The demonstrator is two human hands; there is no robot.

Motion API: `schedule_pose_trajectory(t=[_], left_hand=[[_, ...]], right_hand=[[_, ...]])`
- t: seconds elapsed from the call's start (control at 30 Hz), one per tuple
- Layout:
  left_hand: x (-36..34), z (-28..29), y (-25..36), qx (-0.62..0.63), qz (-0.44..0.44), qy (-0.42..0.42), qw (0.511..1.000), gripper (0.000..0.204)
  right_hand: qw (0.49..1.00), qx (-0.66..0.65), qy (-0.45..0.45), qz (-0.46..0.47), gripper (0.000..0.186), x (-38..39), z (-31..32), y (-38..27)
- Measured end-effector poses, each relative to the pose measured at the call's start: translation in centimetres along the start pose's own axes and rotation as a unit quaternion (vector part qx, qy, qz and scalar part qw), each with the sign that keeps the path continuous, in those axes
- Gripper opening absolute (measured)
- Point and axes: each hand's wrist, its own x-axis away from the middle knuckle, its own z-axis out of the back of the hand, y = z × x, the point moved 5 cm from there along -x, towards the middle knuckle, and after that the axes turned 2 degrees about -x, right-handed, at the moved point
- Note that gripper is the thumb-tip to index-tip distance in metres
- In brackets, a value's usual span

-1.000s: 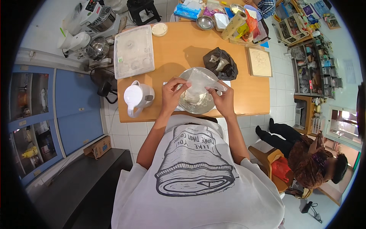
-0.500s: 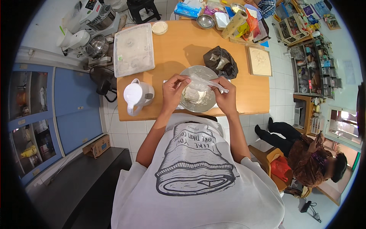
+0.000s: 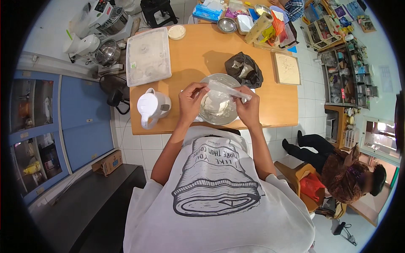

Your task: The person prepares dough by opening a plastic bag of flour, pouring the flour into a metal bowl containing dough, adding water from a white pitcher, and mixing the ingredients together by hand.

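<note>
A clear plastic bag (image 3: 221, 89) is stretched between my two hands above a metal bowl (image 3: 230, 79). My left hand (image 3: 192, 102) pinches the bag's left end, over the bowl's left rim. At its other end, my right hand (image 3: 248, 106) has its fingers closed on a gathered, twisted part of the plastic. In the bowl lies a pale, floury mass (image 3: 215, 106), partly covered by the bag. Behind the bowl to the right is a black plastic bag (image 3: 244, 69) with its mouth open, showing white inside.
A white jug (image 3: 154, 105) stands at the table's left front. Behind it is a large translucent lidded box (image 3: 148, 57). A tray of pale powder (image 3: 287, 68) sits at the right edge. Someone sits on a chair (image 3: 308, 187) to the right.
The clear bag has been pulled slightly flatter between my hands, and my right hand has come down a little. The bowl and table items look unchanged.
</note>
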Motion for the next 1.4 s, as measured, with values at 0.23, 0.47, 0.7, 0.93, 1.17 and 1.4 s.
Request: schedule_pose_trajectory(t=[0.23, 0.47, 0.7, 0.93, 1.17, 1.4], left_hand=[[0.3, -0.7, 0.9, 0.053, -0.036, -0.025, 0.998, 0.015], [0.4, -0.4, -0.3, -0.012, -0.044, -0.024, 0.999, 0.018], [0.4, 0.0, 0.4, 0.001, -0.06, -0.038, 0.997, 0.025], [0.8, -1.2, 0.2, 0.034, -0.04, -0.072, 0.996, 0.026], [0.4, 0.3, -0.4, -0.035, -0.02, -0.041, 0.998, 0.021], [1.0, -1.2, 0.7, 0.024, -0.073, -0.093, 0.993, 0.027]], right_hand=[[1.0, 0.008, 0.006, 0.017, 0.015, -0.1, -0.1, -0.1], [0.999, 0.046, -0.01, 0.0, 0.025, 0.5, -0.7, 0.3], [0.999, 0.019, -0.012, 0.035, 0.034, 0.8, -0.4, 0.2], [1.0, 0.025, -0.019, 0.0, 0.03, 1.2, -1.1, 0.5], [0.999, 0.028, -0.015, 0.038, 0.023, 0.8, -0.3, 0.0], [0.999, 0.007, -0.02, -0.03, 0.019, 1.1, -1.8, 1.0]])
